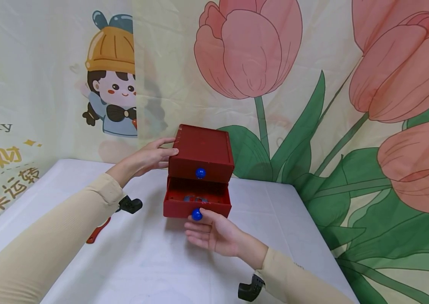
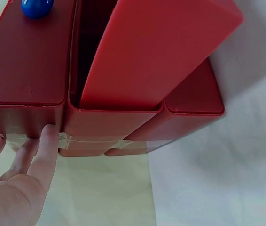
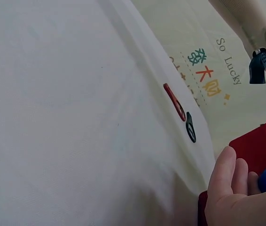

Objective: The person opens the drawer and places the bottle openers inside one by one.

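Note:
A dark red drawer cabinet with blue round knobs stands on the table. Its middle drawer is pulled out, with small bluish pieces lying inside. My left hand steadies the cabinet's left side near the top, thumb over the edge. In the left wrist view its fingers are extended against the side wall beside clear tape. My right hand pinches the open drawer's blue knob between thumb and index finger, the other fingers stretched out below. Above it, the upper drawer is closed.
A slim red piece with a looped end and a dark green one lie on the white tablecloth, left of the cabinet. A printed cloth with tulips hangs behind the table.

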`<act>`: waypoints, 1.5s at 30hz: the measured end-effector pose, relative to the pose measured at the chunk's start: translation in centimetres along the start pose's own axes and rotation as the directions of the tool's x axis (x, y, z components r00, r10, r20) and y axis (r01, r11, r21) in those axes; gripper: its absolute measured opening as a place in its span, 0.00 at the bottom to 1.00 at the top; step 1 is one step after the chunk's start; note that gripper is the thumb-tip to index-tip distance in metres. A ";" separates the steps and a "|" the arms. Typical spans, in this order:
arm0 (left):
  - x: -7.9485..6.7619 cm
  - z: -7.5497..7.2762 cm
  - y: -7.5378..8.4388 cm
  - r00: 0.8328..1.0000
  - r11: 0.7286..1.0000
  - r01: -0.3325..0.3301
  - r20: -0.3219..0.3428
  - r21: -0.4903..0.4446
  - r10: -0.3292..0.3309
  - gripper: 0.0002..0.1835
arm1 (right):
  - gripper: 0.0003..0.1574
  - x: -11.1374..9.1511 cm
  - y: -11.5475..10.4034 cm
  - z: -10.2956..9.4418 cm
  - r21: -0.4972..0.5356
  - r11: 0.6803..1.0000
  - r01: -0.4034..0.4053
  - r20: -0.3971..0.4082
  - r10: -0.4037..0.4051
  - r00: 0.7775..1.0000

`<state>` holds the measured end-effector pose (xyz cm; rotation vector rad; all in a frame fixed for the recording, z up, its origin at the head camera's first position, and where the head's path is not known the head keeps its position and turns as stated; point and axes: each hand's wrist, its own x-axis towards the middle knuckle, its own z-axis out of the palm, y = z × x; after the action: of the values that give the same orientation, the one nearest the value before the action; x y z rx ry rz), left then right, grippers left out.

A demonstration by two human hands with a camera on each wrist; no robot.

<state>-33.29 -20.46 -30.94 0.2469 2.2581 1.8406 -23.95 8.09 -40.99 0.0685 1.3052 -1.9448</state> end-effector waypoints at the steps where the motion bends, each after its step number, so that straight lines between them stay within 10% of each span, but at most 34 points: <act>1: 0.0 0.0 0.0 1.000 1.000 0.000 -0.001 -0.001 0.000 0.45 | 0.39 0.1 -0.1 0.0 0.001 1.000 0.001 -0.005 -0.001 1.000; 45: 0.3 0.0 0.0 1.000 1.000 0.015 -0.003 -0.009 -0.015 0.42 | 0.36 4.9 -3.0 -0.5 -0.037 0.999 0.039 -0.052 -0.041 0.998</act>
<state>-33.61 -20.41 -30.92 0.2259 2.2468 1.8446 -29.49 6.24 -41.10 0.0777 1.3853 -1.9643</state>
